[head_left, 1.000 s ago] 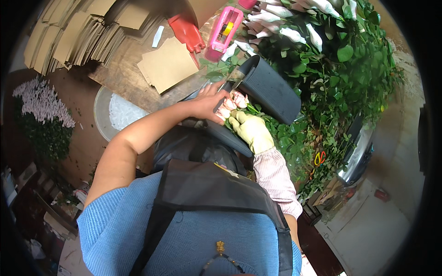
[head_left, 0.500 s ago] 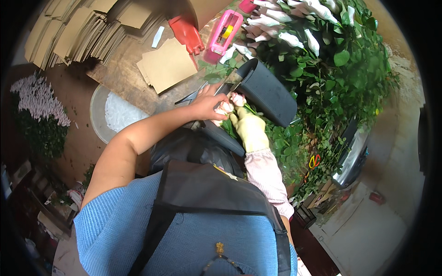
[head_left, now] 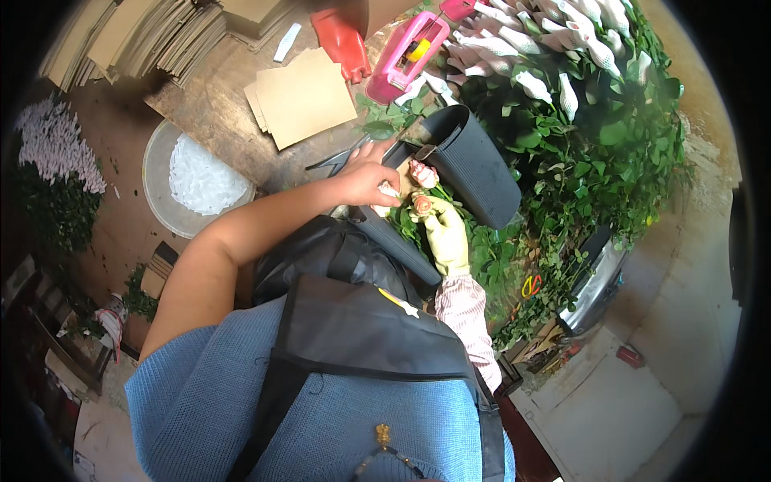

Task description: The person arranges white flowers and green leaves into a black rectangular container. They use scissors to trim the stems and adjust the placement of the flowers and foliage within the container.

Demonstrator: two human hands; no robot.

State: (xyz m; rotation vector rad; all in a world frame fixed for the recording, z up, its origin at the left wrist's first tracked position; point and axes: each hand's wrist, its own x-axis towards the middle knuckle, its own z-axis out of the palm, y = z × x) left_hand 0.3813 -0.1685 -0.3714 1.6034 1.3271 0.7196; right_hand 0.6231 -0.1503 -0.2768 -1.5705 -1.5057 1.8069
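Note:
My bare left hand [head_left: 368,181] is closed around a pale pink rose [head_left: 387,194], its bloom partly hidden by the thumb and fingers. Pinched at the fingertips of my right hand [head_left: 447,234], which wears a pale yellow glove, is a peach-pink rose [head_left: 422,206] facing up. Just beyond it, another pink-and-white rose [head_left: 423,173] rests on brown card, and neither hand grips it. These blooms lie between a black ribbed panel [head_left: 474,173] on the right and a black slanted panel [head_left: 399,247] nearer me. Green leaves and stems show between my hands.
Brown card sheets [head_left: 305,100] lie on the wooden table [head_left: 221,88], near a red glove [head_left: 341,44] and a pink tape dispenser [head_left: 409,56]. Net-sleeved roses [head_left: 534,84] with dense foliage fill the right side. A round tub [head_left: 157,181] of white pieces stands left, scissors [head_left: 531,286] right.
The right glove has drawn slightly down and right, and a peach-pink rose now shows at its fingertips. The left hand stays around its rose. The whole view has shifted a little.

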